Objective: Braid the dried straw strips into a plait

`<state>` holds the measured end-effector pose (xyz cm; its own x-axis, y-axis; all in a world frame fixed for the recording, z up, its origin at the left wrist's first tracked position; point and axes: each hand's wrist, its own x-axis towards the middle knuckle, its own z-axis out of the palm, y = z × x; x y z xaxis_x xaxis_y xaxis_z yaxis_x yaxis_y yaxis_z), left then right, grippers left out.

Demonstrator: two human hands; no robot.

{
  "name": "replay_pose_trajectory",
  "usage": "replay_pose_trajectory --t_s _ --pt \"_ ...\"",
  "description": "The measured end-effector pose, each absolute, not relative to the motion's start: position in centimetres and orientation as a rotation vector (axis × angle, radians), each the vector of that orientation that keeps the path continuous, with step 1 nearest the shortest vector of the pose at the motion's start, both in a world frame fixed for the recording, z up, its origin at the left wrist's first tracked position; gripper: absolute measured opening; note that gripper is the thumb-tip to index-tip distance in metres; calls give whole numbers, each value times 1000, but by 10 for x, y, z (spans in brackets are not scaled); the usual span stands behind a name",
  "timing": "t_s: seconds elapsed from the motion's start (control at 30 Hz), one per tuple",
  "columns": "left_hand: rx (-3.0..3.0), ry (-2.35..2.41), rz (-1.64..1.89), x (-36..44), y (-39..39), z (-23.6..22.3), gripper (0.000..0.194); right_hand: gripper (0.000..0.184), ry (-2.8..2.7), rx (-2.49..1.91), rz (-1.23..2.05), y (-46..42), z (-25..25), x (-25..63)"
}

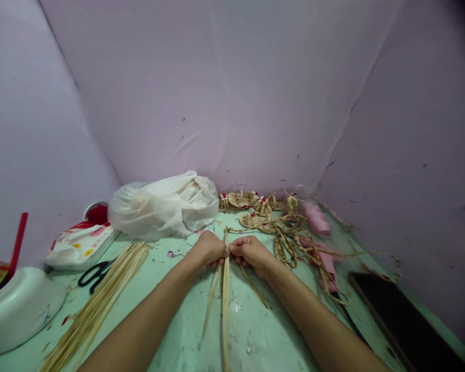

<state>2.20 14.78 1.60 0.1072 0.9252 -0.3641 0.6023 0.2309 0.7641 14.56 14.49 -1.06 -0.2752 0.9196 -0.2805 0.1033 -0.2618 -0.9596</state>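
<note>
My left hand (214, 249) and my right hand (251, 252) meet at the middle of the table, fingers pinched on flat straw strips (226, 310). One long strip hangs straight down toward me; a shorter end slants out below each hand. Above the fingers the strips join a braided straw cord (236, 230) that runs right into a tangled heap of braid (290, 243). The exact crossing of the strips is hidden by my fingertips. Small woven straw sandals (258, 221) with red and white beads lie just beyond my hands.
Loose straw strips (104, 299) and black-handled scissors (95, 274) lie left, near a white pot (23, 310) and a tissue pack (83, 245). A plastic bag (166, 204) sits behind. Rightward are pink thread (316, 218), a pink glue gun (327, 263) and a phone (403, 320).
</note>
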Motion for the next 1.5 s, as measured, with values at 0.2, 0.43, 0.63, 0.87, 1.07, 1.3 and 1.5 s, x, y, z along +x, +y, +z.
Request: replay_pose_trajectory --t_s 0.2,0.43,0.63,0.87,1.07,1.3,1.5 --pt "1794 1716 405 19 152 5 8 10 -1290 -1392 1559 145 -11 144" --pt "2085 1800 387 21 145 8 10 9 -1230 -1483 1469 146 -10 139" --pt "1594 1562 403 5 155 21 13 10 -1232 -1424 1558 144 -5 146" --pt "1080 1265 438 10 152 22 9 9 -1213 -1352 1629 145 -5 148" --pt "1120 1337 437 14 152 14 8 11 -1316 -1348 1608 147 -8 150" --pt "1222 1330 560 13 149 14 14 15 -1479 -1304 1536 148 -10 154" --pt "1182 1510 669 24 146 16 13 11 -1553 -1335 1477 150 -16 154"
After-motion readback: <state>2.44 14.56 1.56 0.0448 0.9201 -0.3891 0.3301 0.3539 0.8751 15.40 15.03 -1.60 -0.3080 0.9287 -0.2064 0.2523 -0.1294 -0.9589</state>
